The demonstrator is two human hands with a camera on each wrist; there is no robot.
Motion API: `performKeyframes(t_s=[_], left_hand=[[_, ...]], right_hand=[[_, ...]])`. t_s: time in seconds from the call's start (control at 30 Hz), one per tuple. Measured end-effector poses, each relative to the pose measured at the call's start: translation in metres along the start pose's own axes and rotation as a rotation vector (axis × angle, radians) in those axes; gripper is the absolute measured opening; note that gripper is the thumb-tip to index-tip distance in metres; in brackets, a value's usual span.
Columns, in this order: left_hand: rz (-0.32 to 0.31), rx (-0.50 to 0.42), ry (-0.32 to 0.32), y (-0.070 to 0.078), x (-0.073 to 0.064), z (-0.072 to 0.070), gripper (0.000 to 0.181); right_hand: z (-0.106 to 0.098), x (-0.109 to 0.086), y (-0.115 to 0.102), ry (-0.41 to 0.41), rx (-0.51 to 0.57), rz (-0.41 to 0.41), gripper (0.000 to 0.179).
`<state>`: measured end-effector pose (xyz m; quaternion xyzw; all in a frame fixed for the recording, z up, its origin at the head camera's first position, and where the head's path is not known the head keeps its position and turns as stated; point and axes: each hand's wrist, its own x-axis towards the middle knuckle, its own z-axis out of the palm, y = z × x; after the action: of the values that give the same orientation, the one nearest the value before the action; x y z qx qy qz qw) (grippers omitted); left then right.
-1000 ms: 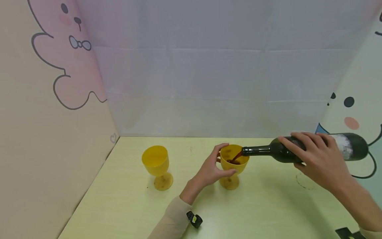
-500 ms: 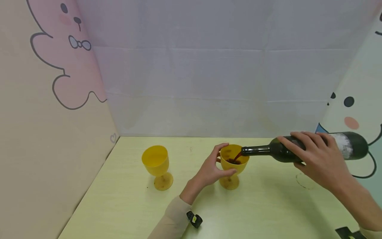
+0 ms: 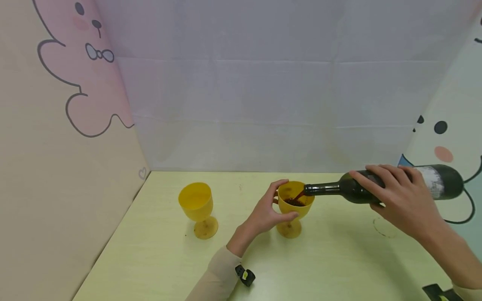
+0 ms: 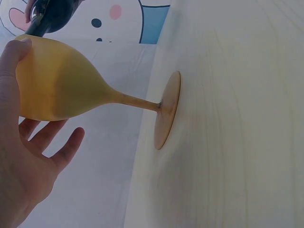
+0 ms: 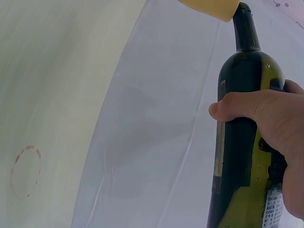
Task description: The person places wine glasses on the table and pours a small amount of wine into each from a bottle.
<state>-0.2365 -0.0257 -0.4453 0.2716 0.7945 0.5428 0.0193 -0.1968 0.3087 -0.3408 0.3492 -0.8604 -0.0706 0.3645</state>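
My right hand [image 3: 404, 200] grips a dark green wine bottle [image 3: 357, 189], tipped almost level with its neck at the rim of a yellow goblet [image 3: 306, 209]. Dark red liquid [image 3: 295, 202] runs from the mouth and pools inside that goblet. Around its bowl curls my left hand [image 3: 265, 211], thumb on the near side and fingers on the far side. The left wrist view shows the goblet's foot [image 4: 168, 111] standing on the table. In the right wrist view, thumb and fingers wrap the bottle's body [image 5: 242, 137].
A second yellow goblet [image 3: 196, 205] stands upright to the left on the pale table [image 3: 158, 267]. A reddish ring stain [image 5: 26, 171] marks the tabletop on the right. A white sheet [image 3: 241, 92] hangs behind, and walls with cartoon drawings flank both sides.
Liquid keeps flowing from the bottle into the goblet. Both hands, the bottle and the goblets hold nearly the same places; the head view has shifted very slightly.
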Motion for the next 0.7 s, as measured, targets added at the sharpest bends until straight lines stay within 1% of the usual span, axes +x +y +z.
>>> performKeyframes(t_s=[0.13, 0.4, 0.6, 0.63, 0.67, 0.7], left_hand=[[-0.004, -0.007, -0.001, -0.0003, 0.0000, 0.0001, 0.084], [0.006, 0.001, -0.006, 0.0005, 0.0002, -0.0001, 0.083], [0.005, 0.003, -0.006, 0.0008, -0.0002, 0.0001, 0.084], [0.005, 0.001, -0.006, 0.0005, -0.0001, 0.0002, 0.084], [0.006, 0.002, -0.005, 0.0004, -0.0001, 0.0003, 0.084], [0.006, 0.003, -0.006, 0.0003, 0.0000, 0.0003, 0.084]], right_hand=[[0.0005, 0.0009, -0.0014, 0.020, 0.003, 0.007, 0.070], [0.0016, 0.0000, -0.0013, 0.043, 0.023, 0.000, 0.068], [0.0019, -0.0011, -0.0024, 0.033, 0.026, 0.011, 0.068], [0.0016, -0.0014, -0.0026, 0.024, 0.024, 0.012, 0.061], [0.0013, -0.0017, -0.0029, 0.015, 0.021, 0.014, 0.061], [0.0011, -0.0020, -0.0034, 0.006, 0.019, 0.015, 0.067]])
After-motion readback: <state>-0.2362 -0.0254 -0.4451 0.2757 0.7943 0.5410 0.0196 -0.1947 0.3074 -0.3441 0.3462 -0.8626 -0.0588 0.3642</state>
